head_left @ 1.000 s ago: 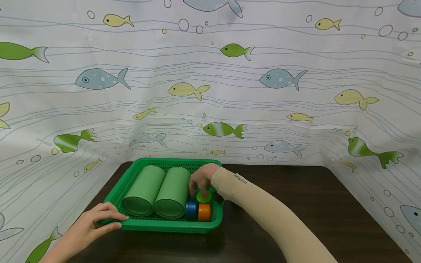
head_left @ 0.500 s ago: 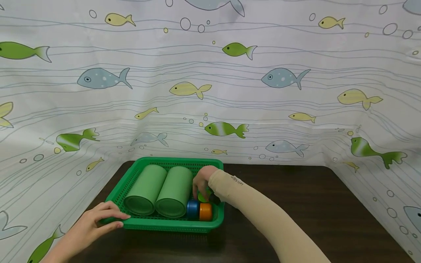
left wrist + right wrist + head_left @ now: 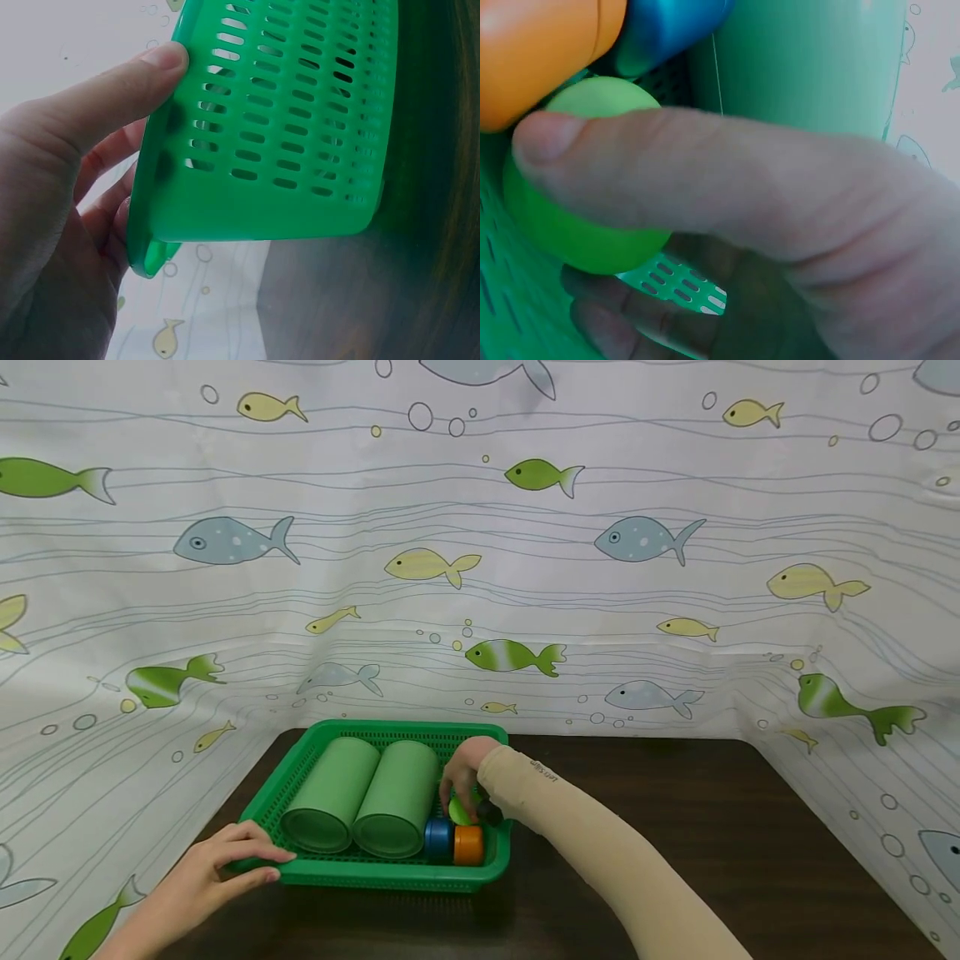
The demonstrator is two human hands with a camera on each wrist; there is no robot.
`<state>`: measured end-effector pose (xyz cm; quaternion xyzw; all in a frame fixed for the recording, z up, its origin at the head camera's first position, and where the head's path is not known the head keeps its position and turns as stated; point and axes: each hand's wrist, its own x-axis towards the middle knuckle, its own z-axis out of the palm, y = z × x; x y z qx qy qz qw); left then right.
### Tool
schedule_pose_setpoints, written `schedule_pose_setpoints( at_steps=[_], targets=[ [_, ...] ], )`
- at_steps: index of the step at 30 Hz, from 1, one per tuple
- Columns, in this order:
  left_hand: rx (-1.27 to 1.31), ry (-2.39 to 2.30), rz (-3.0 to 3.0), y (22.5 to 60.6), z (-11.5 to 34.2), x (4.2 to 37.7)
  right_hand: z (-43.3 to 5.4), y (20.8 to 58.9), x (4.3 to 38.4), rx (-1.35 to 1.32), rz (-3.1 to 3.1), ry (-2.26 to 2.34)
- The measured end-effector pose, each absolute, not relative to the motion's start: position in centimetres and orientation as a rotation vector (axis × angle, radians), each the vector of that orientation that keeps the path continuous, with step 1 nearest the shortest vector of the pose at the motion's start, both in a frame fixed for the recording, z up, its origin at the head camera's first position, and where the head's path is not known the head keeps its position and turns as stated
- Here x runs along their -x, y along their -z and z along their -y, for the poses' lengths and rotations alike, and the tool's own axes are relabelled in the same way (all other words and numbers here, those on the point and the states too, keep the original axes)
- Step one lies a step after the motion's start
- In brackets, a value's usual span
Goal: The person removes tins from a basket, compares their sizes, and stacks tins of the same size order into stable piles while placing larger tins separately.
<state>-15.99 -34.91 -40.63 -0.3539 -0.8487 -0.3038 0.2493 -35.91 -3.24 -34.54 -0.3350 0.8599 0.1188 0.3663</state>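
A green perforated basket [image 3: 375,875] stands on the dark table. My left hand [image 3: 202,877] holds its near left corner; in the left wrist view the thumb [image 3: 131,82] lies on the rim, with other fingers behind it. Inside the basket's right side, my right hand [image 3: 461,768] reaches down and holds a small lime-green round object [image 3: 585,232] between thumb and fingers. Just nearer to me sit a small blue container [image 3: 438,839] and a small orange container [image 3: 468,845], side by side. Two large pale green cylinders [image 3: 332,793] lie parallel in the left and middle of the basket.
The dark wooden table [image 3: 645,827] extends right of the basket. A white fish-print curtain [image 3: 480,593] surrounds the table at the back and both sides. A beige sleeve [image 3: 600,835] covers my right forearm, which passes over the basket's right rim.
My right hand has settled lower around the lime-green object, and the object has shifted slightly. The left hand stays on the basket's corner.
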Motion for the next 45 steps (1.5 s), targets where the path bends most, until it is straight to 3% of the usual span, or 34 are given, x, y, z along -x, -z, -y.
schedule_pose_setpoints(
  at_steps=[12,29,45],
  targets=[
    [0.96,0.819,2.33,40.7,35.0,16.0,3.6,34.8,35.2,0.927,-2.295,-0.468],
    [0.948,0.848,2.33,40.9,35.0,16.0,1.5,32.4,35.9,0.916,-2.3,-0.014],
    [0.943,0.828,2.326,41.0,34.8,15.9,-3.2,29.4,35.5,1.11,-2.364,0.204]
  ],
)
